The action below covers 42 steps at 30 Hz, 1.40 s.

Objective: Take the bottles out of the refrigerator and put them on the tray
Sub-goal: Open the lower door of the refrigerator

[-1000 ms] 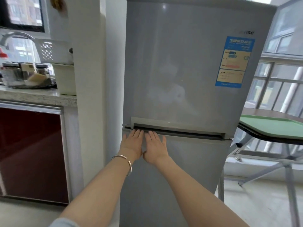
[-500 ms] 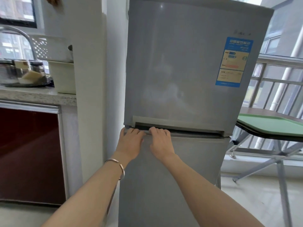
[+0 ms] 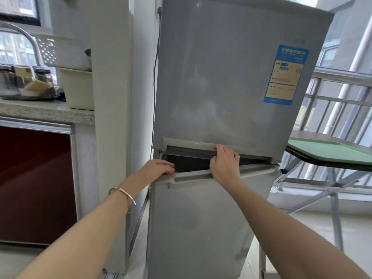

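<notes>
The grey two-door refrigerator (image 3: 231, 77) stands in front of me. Its lower door (image 3: 201, 218) is ajar, and a dark gap shows along the door's top. My left hand (image 3: 159, 168) grips the top left corner of the lower door, fingers laid over its edge. My right hand (image 3: 225, 164) rests on the lower door's top edge, its fingertips touching the upper door's handle strip (image 3: 191, 143). The green tray (image 3: 330, 150) lies on a folding table at the right. No bottles are visible.
A white pillar (image 3: 112, 97) stands just left of the refrigerator, with a stone counter (image 3: 46, 111), a dark red cabinet and dish items beyond it. The folding table's metal legs (image 3: 332, 198) and a balcony railing (image 3: 338, 101) are at the right.
The lower door has swung out, opening a dark gap. My left hand shifted to the door's left corner; my right hand moved right and up to the upper handle strip.
</notes>
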Tool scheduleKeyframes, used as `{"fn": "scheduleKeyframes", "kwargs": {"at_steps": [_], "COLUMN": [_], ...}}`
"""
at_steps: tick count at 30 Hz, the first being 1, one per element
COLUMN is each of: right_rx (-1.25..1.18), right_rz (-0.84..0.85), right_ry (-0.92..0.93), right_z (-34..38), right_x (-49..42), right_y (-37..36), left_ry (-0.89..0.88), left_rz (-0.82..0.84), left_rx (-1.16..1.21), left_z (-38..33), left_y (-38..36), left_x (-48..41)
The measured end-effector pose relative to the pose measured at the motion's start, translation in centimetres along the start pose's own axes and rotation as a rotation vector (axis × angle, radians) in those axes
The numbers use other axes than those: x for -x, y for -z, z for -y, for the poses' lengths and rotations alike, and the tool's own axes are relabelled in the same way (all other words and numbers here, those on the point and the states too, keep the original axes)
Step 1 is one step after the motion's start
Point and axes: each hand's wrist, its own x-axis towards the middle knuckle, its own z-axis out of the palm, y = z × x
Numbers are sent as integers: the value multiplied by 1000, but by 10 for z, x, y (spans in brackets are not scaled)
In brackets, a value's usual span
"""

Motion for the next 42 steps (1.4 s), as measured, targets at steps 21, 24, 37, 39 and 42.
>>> {"fn": "scheduleKeyframes", "kwargs": {"at_steps": [21, 24, 37, 39, 42], "right_rx": [198, 259, 491, 503, 562], "right_rz": [322, 322, 553, 593, 614], "right_ry": [-459, -445, -463, -488, -553], "right_z": [-101, -109, -141, -147, -155], "right_x": [38, 50, 90, 97, 116], "right_y": [81, 97, 171, 182, 194], "left_ry": [116, 61, -551, -696, -813], "left_rz": [1263, 1187, 731, 632, 524], "left_rx": [-333, -384, -580, -701, -834], "left_z": [-62, -65, -88, -88, -85], "left_y": [-149, -178, -296, -310, -329], "left_x": [9, 7, 5, 3, 2]}}
